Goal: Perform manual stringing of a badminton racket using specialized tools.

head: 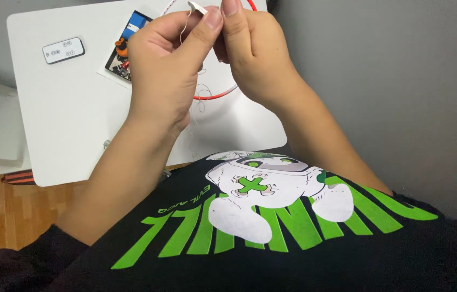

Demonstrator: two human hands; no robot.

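My left hand and my right hand are raised together in front of me, fingertips pinched at the top of the view. Between them sits a small white piece with thin white thread hanging down from it. A red ring or hoop shows behind the hands, mostly hidden by them. Both thumbs press toward the white piece. What exactly each hand grips is partly cut off by the frame's top edge.
A white table stands below the hands. On it lie a small grey remote at the left and a colourful printed card or packet partly behind my left hand. Wooden floor shows at the lower left, a grey wall at the right.
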